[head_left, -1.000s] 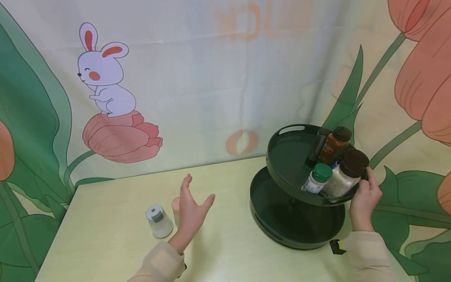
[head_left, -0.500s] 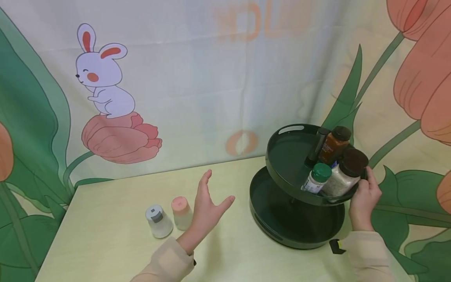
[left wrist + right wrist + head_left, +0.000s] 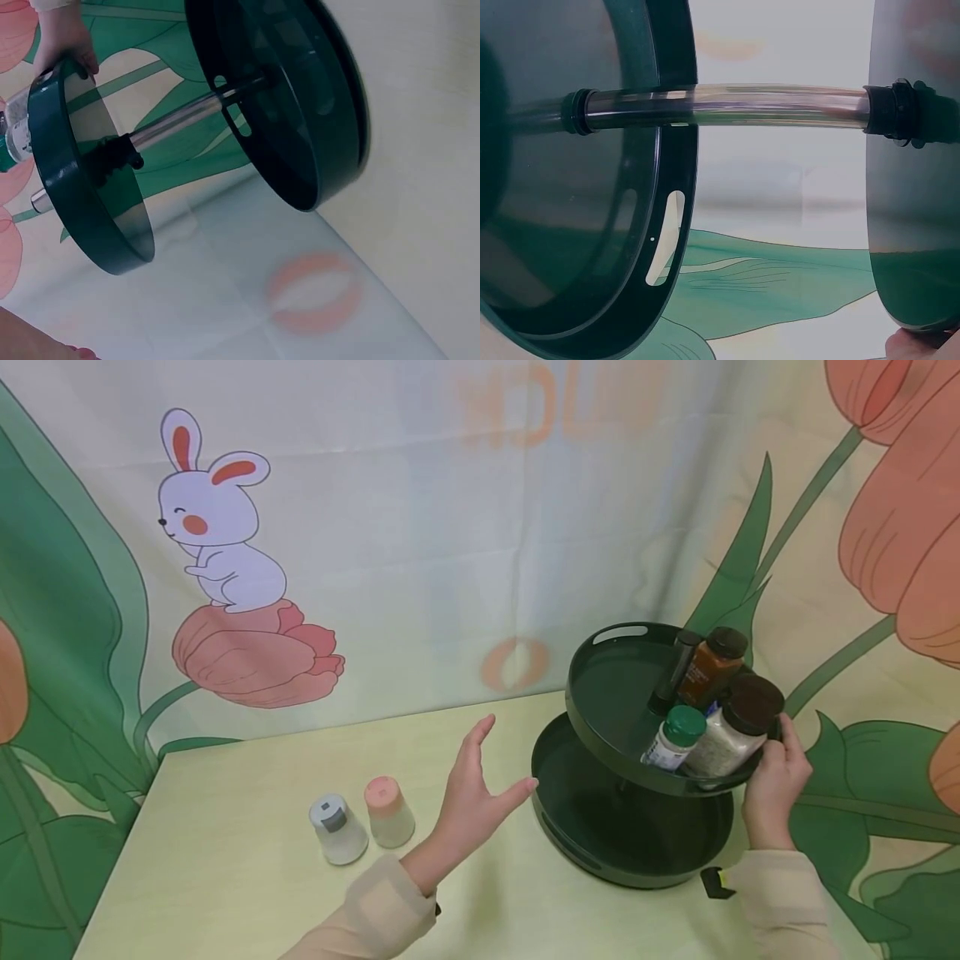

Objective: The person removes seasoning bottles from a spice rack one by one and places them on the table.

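A dark green two-tier lazy Susan (image 3: 630,839) stands at the right of the table. My right hand (image 3: 776,789) grips the right rim of its upper tray (image 3: 611,693), beside a jar with a dark brown lid (image 3: 723,747). A green-capped bottle (image 3: 675,743), an amber bottle (image 3: 708,672) and a slim black bottle (image 3: 675,677) share that tray. To the left of the lower tier, my left hand (image 3: 472,802) is in the air, fingers and thumb spread, holding nothing. Only a bit of that hand (image 3: 37,337) enters the left wrist view.
Two cone-shaped shakers, one grey-topped (image 3: 337,835) and one pink-topped (image 3: 390,818), stand on the pale table (image 3: 225,860) left of my left hand. A shiny metal pole (image 3: 727,105) joins the two tiers. A printed curtain (image 3: 420,568) hangs behind the table.
My left hand has moved right, away from the shakers and towards the lazy Susan, uncovering the pink-topped shaker. My right hand stays at the upper tray's rim.
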Tool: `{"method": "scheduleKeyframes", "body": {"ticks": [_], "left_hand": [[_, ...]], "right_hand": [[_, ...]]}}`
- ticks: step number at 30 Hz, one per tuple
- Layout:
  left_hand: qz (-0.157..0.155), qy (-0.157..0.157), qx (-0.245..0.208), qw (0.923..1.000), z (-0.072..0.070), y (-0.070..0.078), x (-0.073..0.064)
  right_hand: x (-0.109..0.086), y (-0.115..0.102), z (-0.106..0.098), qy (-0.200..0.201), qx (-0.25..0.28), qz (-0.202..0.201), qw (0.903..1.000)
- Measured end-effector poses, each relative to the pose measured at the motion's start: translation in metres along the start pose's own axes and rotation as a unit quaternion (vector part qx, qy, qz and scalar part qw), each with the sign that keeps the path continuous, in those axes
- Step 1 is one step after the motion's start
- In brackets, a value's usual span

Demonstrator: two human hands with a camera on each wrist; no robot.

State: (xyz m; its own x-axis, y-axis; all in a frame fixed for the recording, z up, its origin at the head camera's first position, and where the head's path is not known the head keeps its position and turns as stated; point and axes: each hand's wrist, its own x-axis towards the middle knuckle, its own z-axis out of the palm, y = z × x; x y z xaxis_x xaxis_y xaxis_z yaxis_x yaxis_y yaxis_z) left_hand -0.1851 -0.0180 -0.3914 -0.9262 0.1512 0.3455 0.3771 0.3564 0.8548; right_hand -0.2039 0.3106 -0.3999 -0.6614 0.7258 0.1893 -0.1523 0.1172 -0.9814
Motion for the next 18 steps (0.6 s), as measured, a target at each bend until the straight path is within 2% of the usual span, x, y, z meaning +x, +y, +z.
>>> {"method": "scheduleKeyframes", "body": {"ticks": [6, 13, 18], "left_hand": [[0.019, -0.027, -0.013, 0.9994, 0.008, 0.009, 0.004], [0.048, -0.043, -0.016, 0.9978, 0.015, 0.018, 0.007], [0.055, -0.048, -0.027, 0.997, 0.019, 0.019, 0.007]], "right_hand": [[-0.002, 0.001, -0.002, 0.006, -0.007, 0.001, 1.0], [-0.004, 0.002, -0.004, 0.01, -0.007, 0.001, 0.9999], [-0.006, 0.003, -0.005, 0.01, 0.008, 0.002, 0.9999]]}}
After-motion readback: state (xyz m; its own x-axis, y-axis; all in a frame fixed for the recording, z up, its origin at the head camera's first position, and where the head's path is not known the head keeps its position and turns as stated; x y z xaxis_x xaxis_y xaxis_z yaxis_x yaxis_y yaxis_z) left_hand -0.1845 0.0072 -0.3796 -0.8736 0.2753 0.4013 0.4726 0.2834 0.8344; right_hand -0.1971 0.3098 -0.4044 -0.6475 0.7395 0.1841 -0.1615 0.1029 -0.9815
